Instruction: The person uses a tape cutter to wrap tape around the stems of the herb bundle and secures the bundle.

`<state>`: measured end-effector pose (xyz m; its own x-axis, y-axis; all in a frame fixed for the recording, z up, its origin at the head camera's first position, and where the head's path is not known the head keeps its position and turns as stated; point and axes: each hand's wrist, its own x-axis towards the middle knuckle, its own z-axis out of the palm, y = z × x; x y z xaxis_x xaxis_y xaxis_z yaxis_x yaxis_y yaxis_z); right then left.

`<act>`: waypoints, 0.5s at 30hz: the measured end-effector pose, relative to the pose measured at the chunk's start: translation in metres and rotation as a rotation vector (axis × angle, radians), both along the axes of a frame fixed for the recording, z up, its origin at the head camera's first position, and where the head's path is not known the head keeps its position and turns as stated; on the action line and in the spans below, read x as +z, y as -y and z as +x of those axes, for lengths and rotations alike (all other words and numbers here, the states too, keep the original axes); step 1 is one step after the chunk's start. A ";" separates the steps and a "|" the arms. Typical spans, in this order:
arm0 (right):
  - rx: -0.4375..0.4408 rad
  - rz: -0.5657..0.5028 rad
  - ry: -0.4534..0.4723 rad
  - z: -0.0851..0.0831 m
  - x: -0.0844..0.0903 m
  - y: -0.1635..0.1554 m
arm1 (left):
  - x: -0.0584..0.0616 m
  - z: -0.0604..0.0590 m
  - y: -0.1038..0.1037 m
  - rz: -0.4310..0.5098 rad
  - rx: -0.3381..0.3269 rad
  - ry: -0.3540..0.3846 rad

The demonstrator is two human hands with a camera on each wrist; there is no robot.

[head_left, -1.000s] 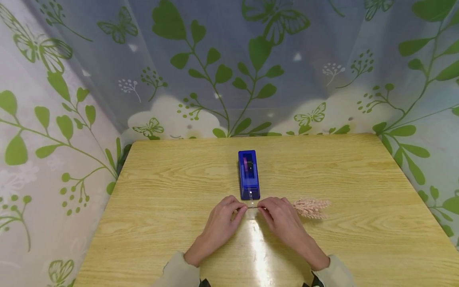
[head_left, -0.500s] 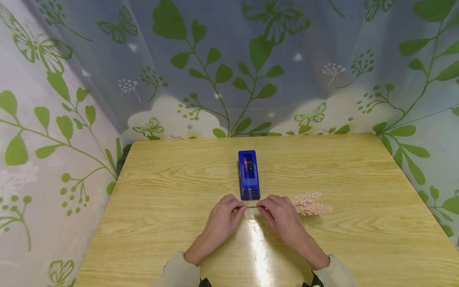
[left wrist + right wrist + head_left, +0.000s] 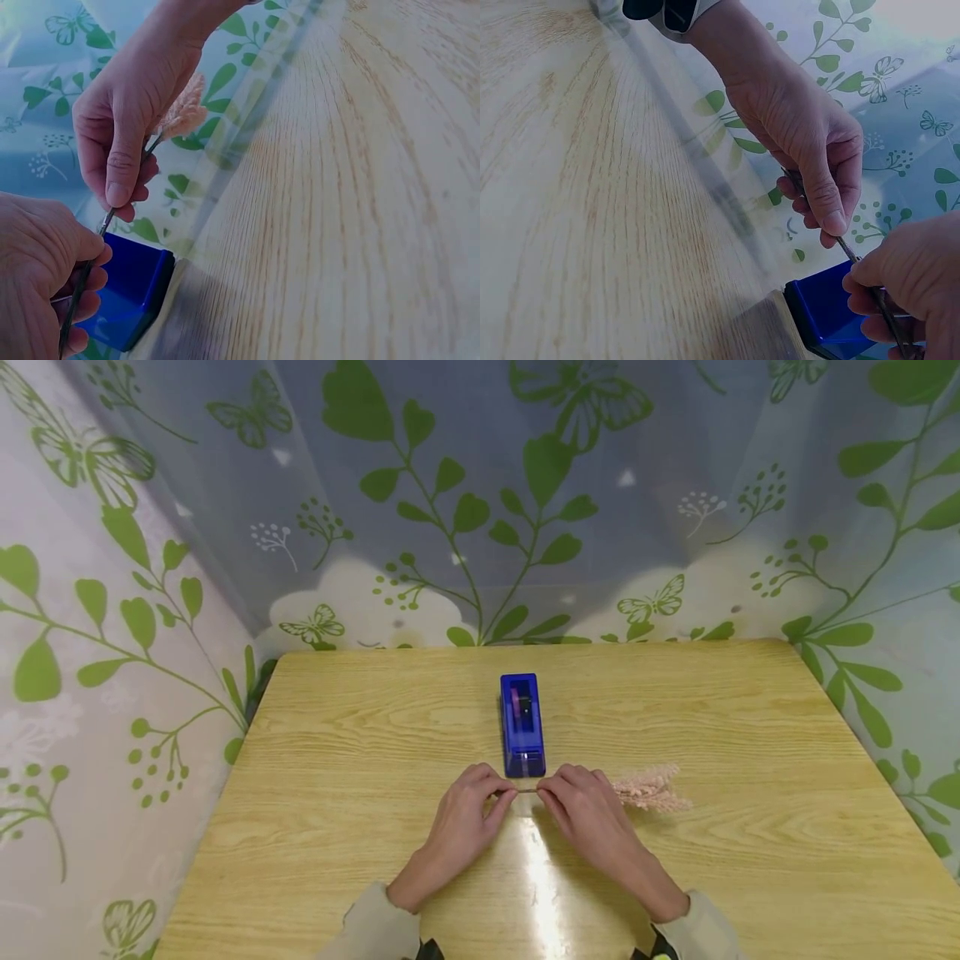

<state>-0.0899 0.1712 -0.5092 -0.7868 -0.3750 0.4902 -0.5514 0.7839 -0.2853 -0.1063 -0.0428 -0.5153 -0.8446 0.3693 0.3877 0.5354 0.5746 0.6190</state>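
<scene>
A thin stem (image 3: 527, 791) with a pale pink feathery plume (image 3: 649, 787) is held level just above the wooden table (image 3: 337, 777), right in front of a blue tape dispenser (image 3: 522, 723). My left hand (image 3: 472, 814) pinches the stem's left end (image 3: 851, 255) between thumb and fingers. My right hand (image 3: 585, 810) pinches the stem (image 3: 109, 217) a little to the right, with the plume (image 3: 182, 112) sticking out past it. Both hands sit close together, a short bare piece of stem between them. The dispenser's front end (image 3: 127, 296) lies just behind the fingertips (image 3: 832, 315).
A curtain printed with green leaves and butterflies (image 3: 480, 502) closes in the table at the back and both sides. Light glares off the tabletop (image 3: 540, 877) between my forearms.
Both hands have edged slightly toward the dispenser. The plume has turned a little and shifted up in the view. The grip on the stem is unchanged.
</scene>
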 end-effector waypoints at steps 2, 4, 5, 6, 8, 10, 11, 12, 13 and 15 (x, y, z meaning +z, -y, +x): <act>0.000 -0.006 -0.002 0.000 -0.001 0.000 | 0.000 0.000 0.000 -0.003 0.002 -0.003; -0.002 -0.010 -0.008 0.000 -0.001 0.000 | 0.000 0.000 0.000 -0.007 0.003 -0.004; -0.002 -0.013 -0.013 0.000 -0.001 0.000 | 0.000 0.000 0.000 -0.009 0.003 -0.004; -0.002 -0.016 -0.019 0.000 -0.001 0.000 | 0.000 0.000 0.000 -0.011 0.003 -0.005; -0.001 -0.019 -0.030 -0.001 -0.001 0.000 | 0.000 0.000 0.000 -0.012 0.004 -0.008; 0.000 -0.023 -0.038 -0.002 -0.001 -0.001 | 0.001 -0.001 0.000 -0.011 0.006 -0.010; 0.001 -0.025 -0.040 -0.002 -0.001 -0.001 | 0.001 -0.001 0.000 -0.010 0.007 -0.008; 0.002 -0.025 -0.043 -0.003 0.000 -0.001 | 0.002 -0.001 -0.001 -0.011 0.007 -0.007; 0.004 -0.026 -0.045 -0.003 0.000 -0.001 | 0.002 -0.001 -0.001 -0.010 0.009 -0.006; 0.008 -0.029 -0.046 -0.004 0.000 -0.001 | 0.002 -0.001 -0.001 -0.012 0.013 -0.004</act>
<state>-0.0938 0.1724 -0.5088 -0.7602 -0.3660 0.5368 -0.5705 0.7713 -0.2821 -0.1076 -0.0418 -0.5130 -0.8478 0.3627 0.3869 0.5303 0.5887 0.6101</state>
